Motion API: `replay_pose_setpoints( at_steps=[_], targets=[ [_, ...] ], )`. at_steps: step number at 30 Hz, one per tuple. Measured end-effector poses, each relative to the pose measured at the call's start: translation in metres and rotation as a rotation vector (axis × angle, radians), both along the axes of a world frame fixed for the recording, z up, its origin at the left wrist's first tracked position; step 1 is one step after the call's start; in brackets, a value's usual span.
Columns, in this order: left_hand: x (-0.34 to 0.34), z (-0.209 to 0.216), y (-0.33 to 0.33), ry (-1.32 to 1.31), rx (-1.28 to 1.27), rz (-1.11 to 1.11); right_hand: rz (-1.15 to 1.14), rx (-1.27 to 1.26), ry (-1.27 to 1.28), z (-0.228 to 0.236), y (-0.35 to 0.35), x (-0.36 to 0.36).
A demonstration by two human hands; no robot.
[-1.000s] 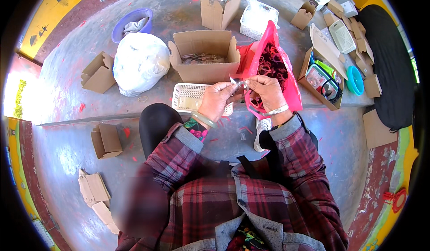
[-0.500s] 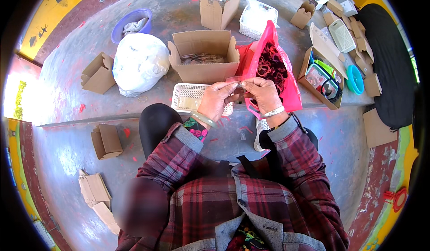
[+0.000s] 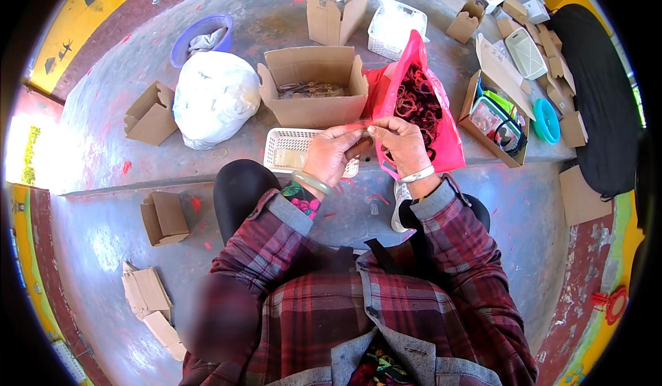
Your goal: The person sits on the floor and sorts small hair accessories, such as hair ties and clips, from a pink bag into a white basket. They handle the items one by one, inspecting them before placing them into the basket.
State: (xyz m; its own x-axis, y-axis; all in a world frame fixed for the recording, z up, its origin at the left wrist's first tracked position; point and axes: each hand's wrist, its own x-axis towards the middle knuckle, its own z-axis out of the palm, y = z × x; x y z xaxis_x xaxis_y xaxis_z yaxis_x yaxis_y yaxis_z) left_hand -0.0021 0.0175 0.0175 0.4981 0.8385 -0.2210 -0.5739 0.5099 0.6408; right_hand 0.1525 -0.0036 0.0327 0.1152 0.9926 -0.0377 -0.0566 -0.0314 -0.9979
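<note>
My left hand point(image 3: 329, 153) and my right hand point(image 3: 402, 145) meet in front of me, both closed in a pinch. Between their fingertips is a small thin see-through piece point(image 3: 358, 125), like clear plastic; its exact kind is too small to tell. Just beyond my left hand lies a white perforated basket point(image 3: 276, 153) with flat clear packets in it. To the right of my right hand stands a pink plastic bag point(image 3: 452, 141), open and full of dark and reddish looped bands point(image 3: 422, 107). Behind my hands is an open cardboard box point(image 3: 314, 114) holding many clear packets.
A stuffed white plastic bag point(image 3: 215, 100) and a purple basin point(image 3: 181, 48) stand at the left. A taller carton point(image 3: 334, 24) and a white crate point(image 3: 386, 45) are farther back. At right are an open box point(image 3: 476, 120) and a turquoise basin point(image 3: 546, 122). A step edge point(image 3: 138, 185) crosses the floor.
My right hand has shifted slightly left, its fingers closer against my left fingertips. The see-through piece has turned between them. The boxes and bags stay where they were.
</note>
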Motion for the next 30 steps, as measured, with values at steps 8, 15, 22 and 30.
replay_pose_setpoints(
  at_steps=[8,15,22,30],
  targets=[
    [-0.001,0.007,0.000,-0.056,-0.062,-0.047,0.068,-0.224,0.396,0.003,0.001,0.013],
    [-0.004,0.004,0.002,-0.078,-0.095,-0.076,0.025,-0.164,0.273,-0.006,0.004,0.009],
    [-0.005,0.004,0.002,-0.068,-0.082,-0.106,-0.003,-0.155,0.156,-0.002,0.002,0.009],
    [0.000,-0.009,0.003,0.113,-0.023,-0.028,-0.152,0.674,-0.978,0.018,-0.004,-0.002]
  ],
)
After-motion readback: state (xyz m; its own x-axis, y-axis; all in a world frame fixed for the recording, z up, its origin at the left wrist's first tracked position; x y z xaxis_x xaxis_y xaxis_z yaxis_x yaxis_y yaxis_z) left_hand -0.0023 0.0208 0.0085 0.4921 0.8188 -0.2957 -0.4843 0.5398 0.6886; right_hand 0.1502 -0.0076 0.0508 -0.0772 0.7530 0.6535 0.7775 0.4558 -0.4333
